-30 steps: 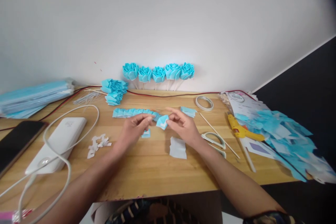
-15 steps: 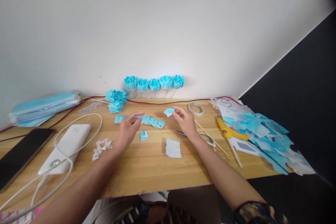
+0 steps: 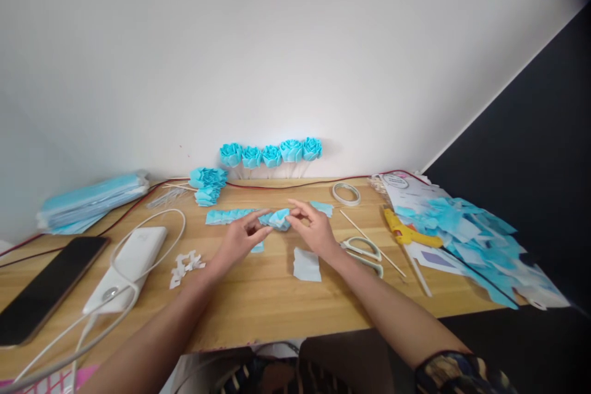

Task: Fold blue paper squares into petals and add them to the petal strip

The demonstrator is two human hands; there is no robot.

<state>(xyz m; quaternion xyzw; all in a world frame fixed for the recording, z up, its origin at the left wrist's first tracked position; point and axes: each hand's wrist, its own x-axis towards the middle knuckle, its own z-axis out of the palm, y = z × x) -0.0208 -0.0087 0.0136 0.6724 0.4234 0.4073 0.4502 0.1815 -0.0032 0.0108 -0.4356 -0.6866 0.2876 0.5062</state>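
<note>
Above the bench, a blue piece is pinched in the grip of the right hand. The left hand is held at its eight o'clock, thumb and fingers parted; whether anything is touched cannot be told. From the piece, a blue row is laid at nine o'clock, a pale square at five.

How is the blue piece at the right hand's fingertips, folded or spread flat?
Folded. The blue piece at the right hand shows paler and darker faces set at angles, not one flat sheet.
</note>
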